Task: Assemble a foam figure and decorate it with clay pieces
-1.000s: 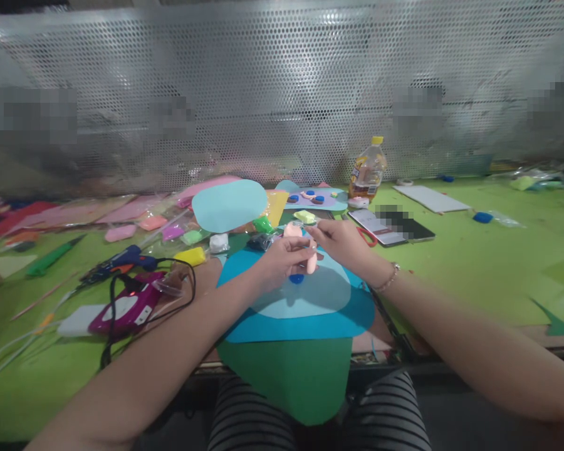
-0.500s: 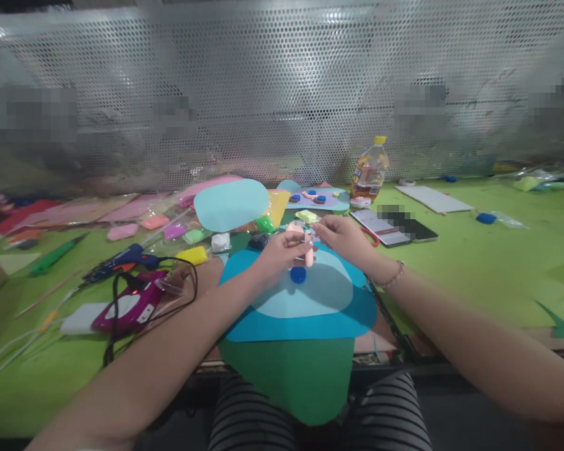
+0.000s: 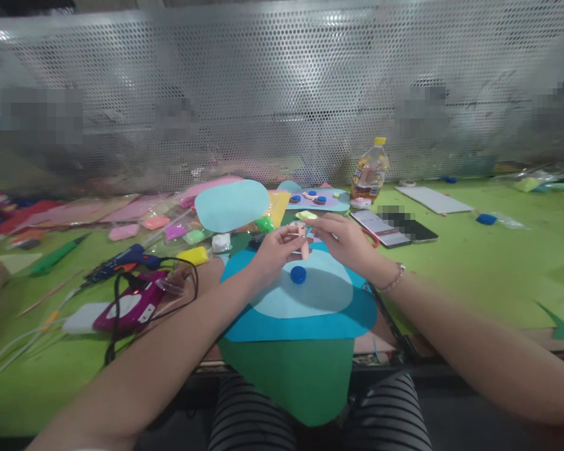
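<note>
My left hand pinches a small peach-coloured clay piece with dark marks near its top. The piece stands roughly upright above the paper. My right hand is at the top of it, fingers bent and pointing left, fingertips at or just by the clay; whether they grip anything is hidden. Below the hands, a round blue clay disc lies on a light blue rounded paper shape. That shape rests on a darker blue sheet, with a green sheet hanging over the table edge.
To the left are a hot glue gun, a purple power strip with cables, a green cutter knife and several clay packs. A phone and a bottle stand right of centre. A perforated metal screen rises behind.
My right hand has shifted slightly left, its fingers now stretched over the top of the clay piece. My left hand has turned the piece a little and moved it slightly left.
</note>
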Demonstrator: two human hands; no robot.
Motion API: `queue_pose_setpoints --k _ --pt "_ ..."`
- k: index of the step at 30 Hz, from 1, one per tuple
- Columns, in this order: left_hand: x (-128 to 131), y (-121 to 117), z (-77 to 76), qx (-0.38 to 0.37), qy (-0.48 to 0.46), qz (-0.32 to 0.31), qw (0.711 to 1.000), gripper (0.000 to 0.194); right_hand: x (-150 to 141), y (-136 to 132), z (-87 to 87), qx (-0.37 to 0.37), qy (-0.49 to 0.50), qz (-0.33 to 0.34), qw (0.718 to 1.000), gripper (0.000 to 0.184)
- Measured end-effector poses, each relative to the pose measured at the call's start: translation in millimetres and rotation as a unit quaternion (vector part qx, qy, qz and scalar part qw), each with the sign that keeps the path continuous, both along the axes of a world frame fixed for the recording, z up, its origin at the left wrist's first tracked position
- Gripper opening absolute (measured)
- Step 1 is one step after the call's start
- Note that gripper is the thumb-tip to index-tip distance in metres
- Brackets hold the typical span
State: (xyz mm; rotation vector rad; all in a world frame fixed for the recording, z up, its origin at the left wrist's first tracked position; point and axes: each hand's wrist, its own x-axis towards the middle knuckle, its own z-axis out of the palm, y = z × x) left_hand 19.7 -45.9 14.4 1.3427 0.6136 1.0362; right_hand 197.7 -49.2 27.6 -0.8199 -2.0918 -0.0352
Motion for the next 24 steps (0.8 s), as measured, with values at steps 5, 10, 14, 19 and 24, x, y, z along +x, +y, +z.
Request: queue_pose_setpoints --k 5,10,14,19,24 --pt "0.3 0.4 -0.7 0.001 -0.010 -0.004 1.000 0.022 0.1 2.4 -3.2 0.023 -0.017 0.007 1.000 0.034" --pt "0.5 0.2 -0.7 -0.005 -0.011 -0.008 1.000 0.020 -0.4 3.3 -5.1 0.030 -0.015 0.019 0.999 0.035" --pt "0.2 0.2 -0.8 -0.010 -0.019 -0.009 1.000 0.020 -1.4 1.4 -3.6 0.030 -0.013 0.024 0.999 0.036" --pt "-0.4 -2.0 1.1 -0.014 -0.027 -0.020 0.999 0.017 -2.0 -1.7 -0.2 0.019 -0.028 0.027 0.999 0.036" --pt "-1.1 -4.9 6.5 -0.022 -0.042 -0.045 0.998 0.019 -0.9 -2.3 0.0 0.025 -0.055 0.021 0.998 0.035"
